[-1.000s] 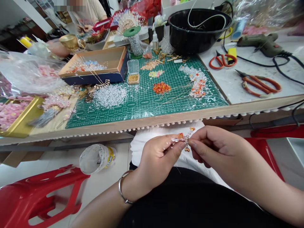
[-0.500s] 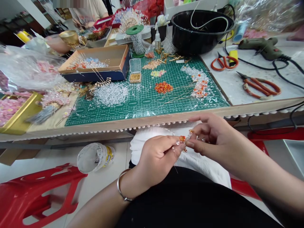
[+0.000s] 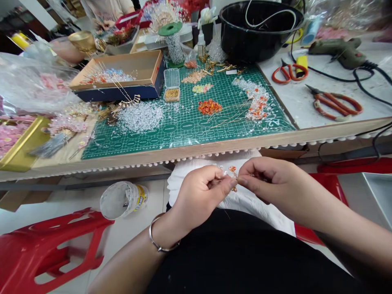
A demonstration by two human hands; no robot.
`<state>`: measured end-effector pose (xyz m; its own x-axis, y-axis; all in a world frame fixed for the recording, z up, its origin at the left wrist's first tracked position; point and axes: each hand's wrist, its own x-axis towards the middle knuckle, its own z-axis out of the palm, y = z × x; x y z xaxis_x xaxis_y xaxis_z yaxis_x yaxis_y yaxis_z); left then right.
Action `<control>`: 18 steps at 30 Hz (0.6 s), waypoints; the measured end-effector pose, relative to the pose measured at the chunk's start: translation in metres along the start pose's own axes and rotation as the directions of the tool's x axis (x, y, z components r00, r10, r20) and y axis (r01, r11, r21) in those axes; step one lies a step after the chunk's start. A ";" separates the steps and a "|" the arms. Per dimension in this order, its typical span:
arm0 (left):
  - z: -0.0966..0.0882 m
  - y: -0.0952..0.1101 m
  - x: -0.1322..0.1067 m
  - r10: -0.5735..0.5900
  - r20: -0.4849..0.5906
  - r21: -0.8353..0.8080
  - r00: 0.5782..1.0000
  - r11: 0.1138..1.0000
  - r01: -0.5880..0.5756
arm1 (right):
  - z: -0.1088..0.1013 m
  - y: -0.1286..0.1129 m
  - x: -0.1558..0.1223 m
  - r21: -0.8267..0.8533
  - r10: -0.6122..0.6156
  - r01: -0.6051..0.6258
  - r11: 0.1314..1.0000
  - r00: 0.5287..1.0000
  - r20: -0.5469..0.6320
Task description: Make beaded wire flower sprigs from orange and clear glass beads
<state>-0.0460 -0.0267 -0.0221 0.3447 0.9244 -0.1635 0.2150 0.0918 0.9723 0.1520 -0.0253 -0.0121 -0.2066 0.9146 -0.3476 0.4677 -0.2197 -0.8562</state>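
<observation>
Over my lap, in front of the table edge, my left hand (image 3: pixel 203 194) pinches a small beaded wire piece (image 3: pixel 232 169) with orange and clear beads. Thumb and forefinger of my right hand (image 3: pixel 269 177) close on the same piece from the other side, so the fingertips nearly meet. The fingers hide much of the wire. On the green cutting mat (image 3: pixel 183 136) lie a pile of clear beads (image 3: pixel 141 117), a pile of orange beads (image 3: pixel 210 107) and a cluster of finished-looking clear and orange beaded wires (image 3: pixel 257 106).
Red-handled pliers (image 3: pixel 337 104), small scissors (image 3: pixel 289 73) and a glue gun (image 3: pixel 337 51) lie at the right. A black basin (image 3: pixel 260 34) and a cardboard box (image 3: pixel 119 77) stand behind. A white bucket (image 3: pixel 119 200) and red stool (image 3: pixel 55 245) are below. Another person (image 3: pixel 105 14) sits across.
My right hand's fingers have curled in and now pinch the beaded piece closely. The orange beads on it sit a little higher and turned. The view has shifted slightly.
</observation>
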 end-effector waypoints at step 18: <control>0.008 -0.009 -0.005 0.536 0.193 0.761 0.822 0.447 -0.470 | 0.009 0.008 0.010 0.071 -0.024 0.043 0.997 0.969 -0.247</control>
<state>-0.0423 -0.0352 -0.0309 0.5748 0.7375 0.3544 0.6294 -0.6753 0.3845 0.1457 -0.0210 -0.0259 0.0007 0.9751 -0.2218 0.3960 -0.2039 -0.8953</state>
